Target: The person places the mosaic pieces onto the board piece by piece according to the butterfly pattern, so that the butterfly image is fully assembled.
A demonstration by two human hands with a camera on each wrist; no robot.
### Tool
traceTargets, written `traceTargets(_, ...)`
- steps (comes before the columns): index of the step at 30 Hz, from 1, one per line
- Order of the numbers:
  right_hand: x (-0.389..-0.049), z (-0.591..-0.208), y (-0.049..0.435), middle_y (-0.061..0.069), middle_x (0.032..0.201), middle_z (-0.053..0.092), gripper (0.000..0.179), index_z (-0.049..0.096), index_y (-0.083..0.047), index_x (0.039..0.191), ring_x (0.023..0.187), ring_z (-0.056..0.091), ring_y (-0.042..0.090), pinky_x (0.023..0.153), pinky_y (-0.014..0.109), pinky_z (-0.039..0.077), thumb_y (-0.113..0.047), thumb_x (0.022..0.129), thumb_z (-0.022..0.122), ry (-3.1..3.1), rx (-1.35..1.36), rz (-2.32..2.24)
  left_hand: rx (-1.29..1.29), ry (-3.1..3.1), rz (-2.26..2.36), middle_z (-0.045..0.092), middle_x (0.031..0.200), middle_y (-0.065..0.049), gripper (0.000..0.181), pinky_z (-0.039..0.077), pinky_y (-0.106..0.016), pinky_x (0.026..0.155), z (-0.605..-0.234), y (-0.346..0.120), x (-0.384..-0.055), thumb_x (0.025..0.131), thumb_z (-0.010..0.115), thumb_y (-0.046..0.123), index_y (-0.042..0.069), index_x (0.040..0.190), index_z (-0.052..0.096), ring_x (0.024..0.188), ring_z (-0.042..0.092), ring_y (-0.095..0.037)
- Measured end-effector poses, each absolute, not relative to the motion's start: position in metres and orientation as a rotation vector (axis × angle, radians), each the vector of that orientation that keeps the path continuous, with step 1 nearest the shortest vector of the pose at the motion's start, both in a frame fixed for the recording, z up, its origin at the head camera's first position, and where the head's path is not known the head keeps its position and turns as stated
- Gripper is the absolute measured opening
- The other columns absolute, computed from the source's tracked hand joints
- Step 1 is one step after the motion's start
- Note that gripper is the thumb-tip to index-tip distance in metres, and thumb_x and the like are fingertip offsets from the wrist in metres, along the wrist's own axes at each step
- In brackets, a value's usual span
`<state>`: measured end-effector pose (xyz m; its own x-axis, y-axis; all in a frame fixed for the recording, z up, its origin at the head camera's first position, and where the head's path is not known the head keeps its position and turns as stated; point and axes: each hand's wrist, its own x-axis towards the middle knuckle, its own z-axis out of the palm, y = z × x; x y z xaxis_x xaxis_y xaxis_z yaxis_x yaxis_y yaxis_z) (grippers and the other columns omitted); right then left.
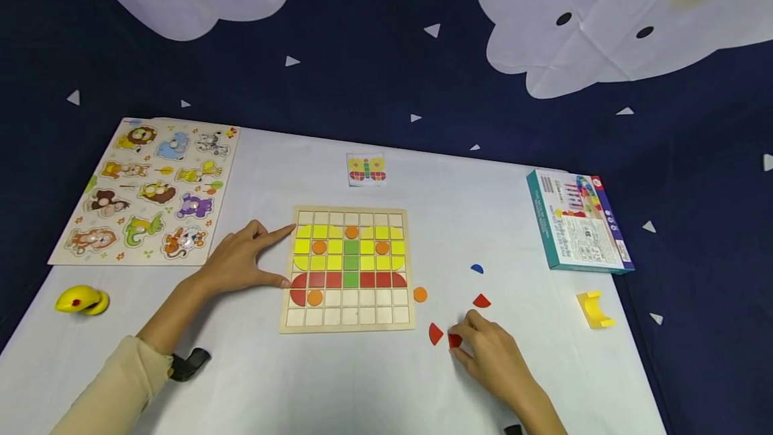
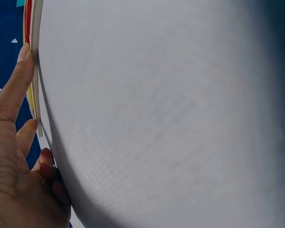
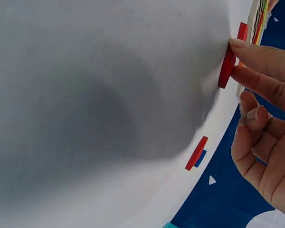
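Note:
A wooden grid board [image 1: 350,317] lies mid-table, with yellow, green, red and orange tiles in its cells. At its left edge my left hand [image 1: 237,259] rests, thumb and index finger spread and touching the frame. My right hand [image 1: 492,358] pinches a red quarter-circle tile [image 3: 227,66] between thumb and index finger, right of the board. Beside it lies another red quarter-circle tile [image 1: 435,334]; a third red tile [image 1: 481,301] is just beyond. An orange round tile [image 1: 420,295] sits by the board's right edge, and a blue half-circle tile [image 1: 477,268] lies farther back.
Behind the board is a butterfly pattern card [image 1: 366,170]. An animal puzzle board [image 1: 139,193] covers the back left, with a yellow toy piece [image 1: 82,301] in front of it. At right are a teal-edged box [image 1: 580,220] and a yellow curved block [image 1: 594,309].

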<state>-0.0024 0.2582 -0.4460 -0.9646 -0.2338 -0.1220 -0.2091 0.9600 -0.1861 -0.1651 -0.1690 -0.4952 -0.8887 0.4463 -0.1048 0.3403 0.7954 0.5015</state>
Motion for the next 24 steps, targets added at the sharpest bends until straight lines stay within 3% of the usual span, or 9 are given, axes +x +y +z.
traceTargets(11,-0.006,-0.456,0.266,-0.008,0.085,0.051,0.024,0.074,-0.011,0.087,0.072,0.044,0.005,0.069,0.025,0.046,-0.017,0.069,0.089,3.017,-0.571,-0.341,0.625,2.777,0.711,0.044,0.096,-0.001,0.109,0.028,-0.032,0.071,-0.496,-0.170,-0.165,0.057,0.081,0.074,0.029,0.150,0.045,0.076,0.039,-0.016)
traceTargets(24,-0.023,-0.453,0.253,-0.010,0.080,0.045,0.020,0.071,-0.012,0.082,0.068,0.039,0.003,0.063,0.020,0.038,-0.018,0.070,0.087,3.058,-0.801,-0.415,0.610,2.755,0.727,0.043,0.095,-0.001,0.107,0.028,-0.032,0.071,-0.491,-0.167,-0.163,0.059,0.084,0.067,0.026,0.150,0.046,0.076,0.038,-0.017)
